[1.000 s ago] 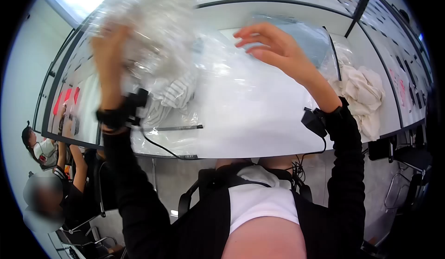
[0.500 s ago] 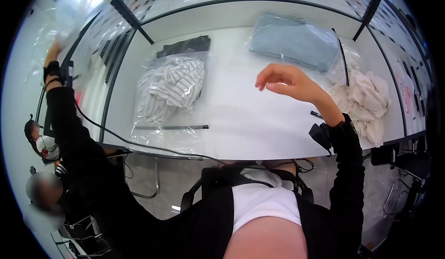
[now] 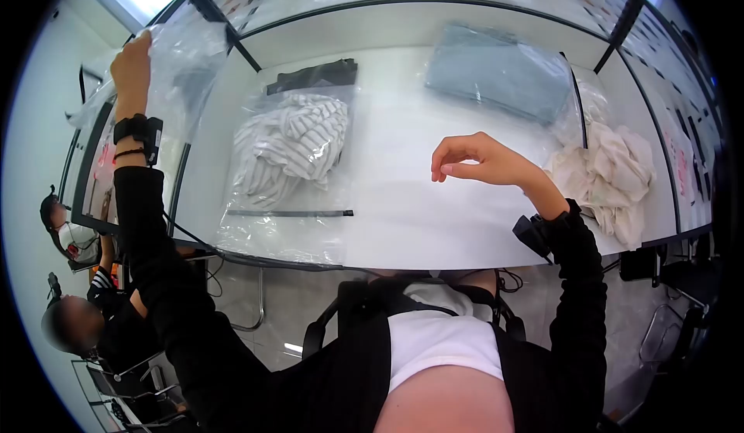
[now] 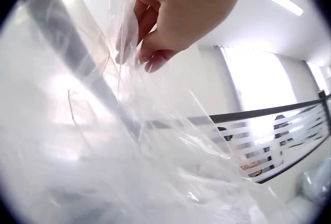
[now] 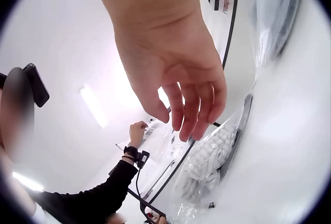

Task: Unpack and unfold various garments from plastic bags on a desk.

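Raised at the far left, by the table's side partition, my left hand pinches a transparent plastic bag. In the left wrist view the thumb and fingers grip the crinkled film near its top, and it hangs down below them. My right hand hovers above the white table with loosely bent fingers, holding nothing. Left of it lies a bagged white garment with grey stripes, bunched up in its plastic. Beyond the right hand is a folded blue-grey garment in another bag.
A crumpled cream cloth lies at the table's right side. Dark folded fabric sits behind the striped garment. Dark-framed partitions enclose the table's back and sides. Another person sits at the lower left.
My left hand swept the plastic bag off the striped garment out to the far left, then came slightly back inward. My right hand has lowered and drawn nearer to my body.
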The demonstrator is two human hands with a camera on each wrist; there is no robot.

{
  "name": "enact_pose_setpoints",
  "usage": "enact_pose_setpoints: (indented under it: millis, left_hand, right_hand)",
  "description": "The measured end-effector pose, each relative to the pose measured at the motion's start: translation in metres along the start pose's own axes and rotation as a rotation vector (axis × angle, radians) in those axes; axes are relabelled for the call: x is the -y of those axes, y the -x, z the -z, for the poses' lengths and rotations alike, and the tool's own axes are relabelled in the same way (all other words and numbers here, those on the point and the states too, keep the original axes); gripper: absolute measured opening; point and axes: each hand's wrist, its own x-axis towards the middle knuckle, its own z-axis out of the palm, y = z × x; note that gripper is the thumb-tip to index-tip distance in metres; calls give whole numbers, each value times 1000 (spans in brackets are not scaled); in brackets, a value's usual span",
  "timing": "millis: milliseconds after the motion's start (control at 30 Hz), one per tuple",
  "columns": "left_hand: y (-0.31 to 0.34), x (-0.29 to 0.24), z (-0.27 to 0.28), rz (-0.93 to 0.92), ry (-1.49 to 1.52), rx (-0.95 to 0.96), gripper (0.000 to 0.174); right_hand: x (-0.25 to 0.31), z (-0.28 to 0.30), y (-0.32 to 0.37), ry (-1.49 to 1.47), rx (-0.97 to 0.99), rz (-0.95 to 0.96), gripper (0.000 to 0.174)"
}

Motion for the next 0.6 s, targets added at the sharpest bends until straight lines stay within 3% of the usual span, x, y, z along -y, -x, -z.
enact_pose_setpoints:
  millis: [67, 133, 233, 267, 300, 333, 367, 400, 500, 600]
  left_hand:
    - [-3, -42, 28, -5, 119, -56, 22]
    - [-3, -84, 45, -180, 417, -306, 21]
    - [-1, -161, 67, -345, 870, -382, 18]
    - [5, -189, 72, -403, 928, -343, 21]
    - [14, -215, 70, -331, 1011, 68, 27]
    - [28, -238, 61, -444, 1160, 94, 40]
    - [40, -251, 62, -597, 1046, 200, 51]
    - [50, -260, 66, -638, 967, 541, 60]
    - [68, -271, 69, -713, 1039, 728, 58]
    - [83, -267, 65, -806, 994, 616, 59]
  right_hand:
    - [-2, 0, 5, -14, -10, -18, 9]
    - [-5, 1, 11, 0, -10, -55, 9]
    - [-13, 2, 17, -7, -15, -71, 9]
    - [-16, 3, 19, -13, -20, -67, 10]
    - [-18, 2, 21, -20, -25, -63, 10]
    - [-17, 1, 24, 34, -17, -81, 11]
    - [-16, 1, 28, 90, -10, -101, 11]
    - [-15, 1, 31, 145, -2, -121, 11]
    - [-25, 4, 45, 355, -14, -112, 11]
    - [-21, 7, 56, 438, -68, -120, 10]
